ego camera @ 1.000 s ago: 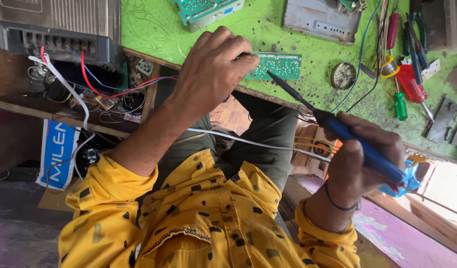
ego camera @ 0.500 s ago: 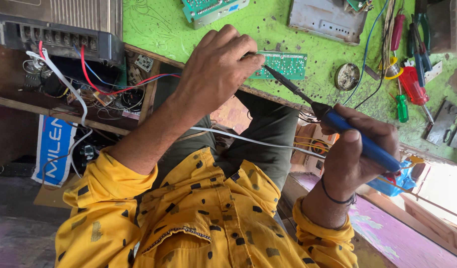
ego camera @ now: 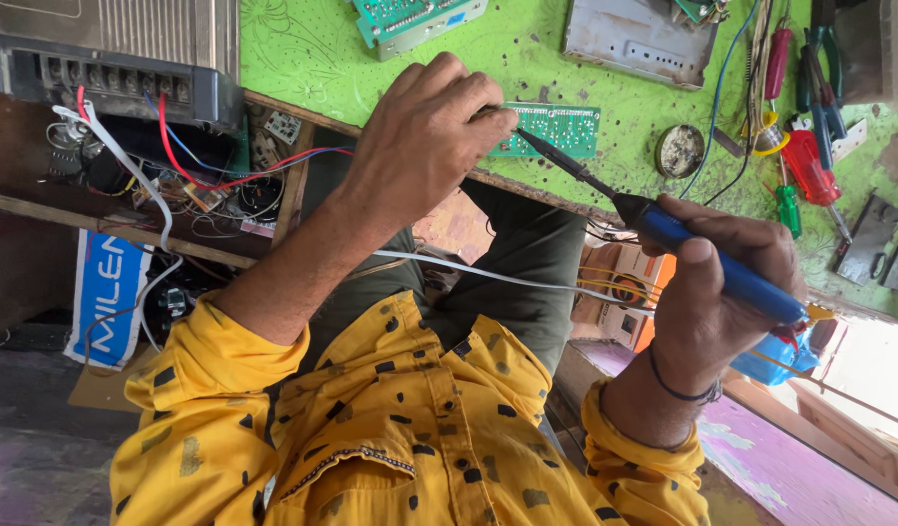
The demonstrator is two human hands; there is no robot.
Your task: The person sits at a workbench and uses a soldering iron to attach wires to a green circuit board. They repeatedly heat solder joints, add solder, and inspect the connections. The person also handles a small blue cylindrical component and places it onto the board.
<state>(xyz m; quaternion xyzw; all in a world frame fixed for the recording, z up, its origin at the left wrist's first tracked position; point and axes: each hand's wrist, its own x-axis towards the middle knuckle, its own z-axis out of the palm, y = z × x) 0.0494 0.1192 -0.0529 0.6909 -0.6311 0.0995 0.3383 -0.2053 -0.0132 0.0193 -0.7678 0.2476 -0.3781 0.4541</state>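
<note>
While the left hand (ego camera: 424, 136) curled over the near edge of the green bench (ego camera: 303, 49), its fingers closed on the end of a small green board (ego camera: 556, 129), which lay flat at that edge. The right hand (ego camera: 717, 282) was wrapped tight around the blue handle of a soldering iron (ego camera: 663, 229), held off the bench's edge, with the dark tip slanting up to touch the board beside the left fingertips. A round tin (ego camera: 680, 150) sat just beyond the board, further in from the edge. Red and green screwdrivers (ego camera: 804, 161) lay near the bench's right end. Another board (ego camera: 415, 18) and a grey metal case (ego camera: 639, 39) rested at the far edge. Under the bench's left corner hung tangled wires (ego camera: 176, 166).
</note>
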